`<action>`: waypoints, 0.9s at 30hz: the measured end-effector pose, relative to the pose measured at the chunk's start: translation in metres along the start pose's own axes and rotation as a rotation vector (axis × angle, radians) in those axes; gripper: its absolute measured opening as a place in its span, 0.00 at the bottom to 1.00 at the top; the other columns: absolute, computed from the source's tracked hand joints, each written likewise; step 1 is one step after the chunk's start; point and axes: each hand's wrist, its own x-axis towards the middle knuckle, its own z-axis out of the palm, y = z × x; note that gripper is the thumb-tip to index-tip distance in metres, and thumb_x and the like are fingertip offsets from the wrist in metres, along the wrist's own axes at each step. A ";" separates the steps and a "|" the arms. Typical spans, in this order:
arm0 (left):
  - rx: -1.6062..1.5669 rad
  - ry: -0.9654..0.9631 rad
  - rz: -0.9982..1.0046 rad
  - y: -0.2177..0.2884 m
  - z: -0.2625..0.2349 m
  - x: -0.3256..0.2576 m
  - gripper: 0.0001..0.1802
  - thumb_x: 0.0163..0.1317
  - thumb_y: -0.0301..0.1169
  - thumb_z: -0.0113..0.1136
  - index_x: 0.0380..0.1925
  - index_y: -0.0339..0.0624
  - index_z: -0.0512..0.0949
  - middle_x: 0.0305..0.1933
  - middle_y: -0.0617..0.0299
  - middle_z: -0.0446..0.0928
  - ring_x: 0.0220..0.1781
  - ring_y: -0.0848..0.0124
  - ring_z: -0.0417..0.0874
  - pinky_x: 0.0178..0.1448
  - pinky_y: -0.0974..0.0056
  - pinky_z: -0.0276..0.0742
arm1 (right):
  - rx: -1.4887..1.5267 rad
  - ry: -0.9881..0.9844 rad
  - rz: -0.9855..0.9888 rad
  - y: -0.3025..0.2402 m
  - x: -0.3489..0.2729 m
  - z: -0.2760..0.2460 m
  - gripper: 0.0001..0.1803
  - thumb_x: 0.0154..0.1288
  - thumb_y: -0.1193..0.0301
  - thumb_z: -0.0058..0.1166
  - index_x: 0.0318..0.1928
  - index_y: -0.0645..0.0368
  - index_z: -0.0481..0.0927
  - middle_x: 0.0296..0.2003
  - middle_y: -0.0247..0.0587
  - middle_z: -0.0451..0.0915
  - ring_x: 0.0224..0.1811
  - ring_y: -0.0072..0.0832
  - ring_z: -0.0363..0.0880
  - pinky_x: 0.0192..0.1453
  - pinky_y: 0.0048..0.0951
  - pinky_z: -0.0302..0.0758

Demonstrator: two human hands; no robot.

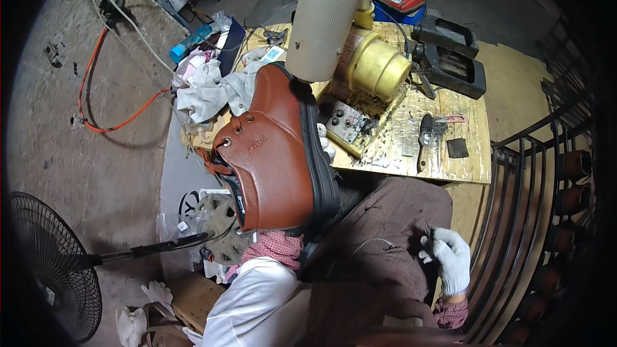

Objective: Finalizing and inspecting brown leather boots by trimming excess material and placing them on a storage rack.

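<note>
Left hand is buried inside the brown leather boot [273, 154], so can't tell its grip; the boot's held up at the counter [463, 160] edge. Gloved right hand [450, 258] rests on the lap, fingers pinched on a small dark thing.

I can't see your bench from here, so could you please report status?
Left hand inside brown boot, holding it up. Gloved right hand pinches small dark item. Cream post close behind boot.
</note>
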 end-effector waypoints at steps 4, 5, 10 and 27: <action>-0.006 0.037 0.019 -0.005 -0.023 -0.046 0.54 0.63 0.71 0.52 0.75 0.40 0.59 0.74 0.45 0.66 0.71 0.45 0.73 0.74 0.40 0.70 | -0.084 -0.096 -0.052 -0.005 0.010 0.021 0.15 0.69 0.77 0.55 0.52 0.75 0.79 0.42 0.51 0.86 0.34 0.29 0.85 0.41 0.27 0.83; -0.004 0.039 0.022 -0.005 -0.025 -0.055 0.54 0.63 0.71 0.52 0.75 0.40 0.59 0.74 0.45 0.66 0.71 0.45 0.73 0.74 0.40 0.71 | -0.100 -0.115 -0.055 -0.005 0.010 0.023 0.15 0.69 0.78 0.55 0.53 0.74 0.79 0.42 0.50 0.86 0.35 0.29 0.85 0.42 0.27 0.83; -0.006 0.034 0.028 -0.007 -0.021 -0.043 0.55 0.62 0.73 0.52 0.75 0.40 0.59 0.74 0.45 0.66 0.71 0.45 0.73 0.73 0.40 0.71 | -0.237 -0.183 -0.118 0.014 -0.006 0.018 0.16 0.64 0.78 0.60 0.51 0.72 0.81 0.41 0.45 0.86 0.37 0.26 0.84 0.45 0.27 0.82; 0.553 -0.536 -0.002 -0.106 0.177 0.052 0.59 0.57 0.77 0.52 0.77 0.45 0.57 0.72 0.55 0.70 0.70 0.58 0.73 0.74 0.49 0.69 | -1.158 0.170 -1.101 -0.112 -0.115 0.011 0.18 0.57 0.59 0.61 0.37 0.64 0.79 0.33 0.56 0.80 0.32 0.52 0.83 0.34 0.43 0.82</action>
